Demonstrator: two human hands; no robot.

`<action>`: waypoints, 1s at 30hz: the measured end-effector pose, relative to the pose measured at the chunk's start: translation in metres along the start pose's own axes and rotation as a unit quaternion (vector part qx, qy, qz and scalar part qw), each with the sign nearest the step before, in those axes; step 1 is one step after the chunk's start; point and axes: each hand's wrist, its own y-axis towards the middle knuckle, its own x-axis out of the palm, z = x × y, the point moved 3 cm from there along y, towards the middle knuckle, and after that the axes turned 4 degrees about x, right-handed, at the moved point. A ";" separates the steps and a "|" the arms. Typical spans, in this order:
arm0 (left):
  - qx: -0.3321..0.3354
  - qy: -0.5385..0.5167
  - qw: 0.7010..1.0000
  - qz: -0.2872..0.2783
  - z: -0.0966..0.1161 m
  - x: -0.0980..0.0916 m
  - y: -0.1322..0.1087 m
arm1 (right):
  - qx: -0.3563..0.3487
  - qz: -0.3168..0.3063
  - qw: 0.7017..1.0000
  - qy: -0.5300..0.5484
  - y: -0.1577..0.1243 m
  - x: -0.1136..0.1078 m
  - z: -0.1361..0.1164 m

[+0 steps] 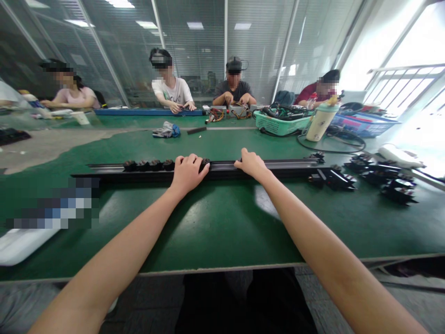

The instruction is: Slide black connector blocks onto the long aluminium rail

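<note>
A long black rail with a channel along its top lies across the green table in front of me. Several small black parts sit in a row in the channel on its left side. My left hand is bent over the rail just right of that row, its thumb and fingers closed round another small black part. Farther right, my right hand is at the rail with curled fingers; whatever is between its fingertips is hidden.
Black finned parts lie loose at the right, some beside the rail's end. A green basket of cables and a tumbler stand behind. A crumpled glove lies beyond the rail. Several people sit across the table.
</note>
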 end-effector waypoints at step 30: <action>0.002 0.013 1.000 -0.005 0.001 -0.001 0.001 | -0.065 0.094 0.993 0.032 -0.006 0.013 0.019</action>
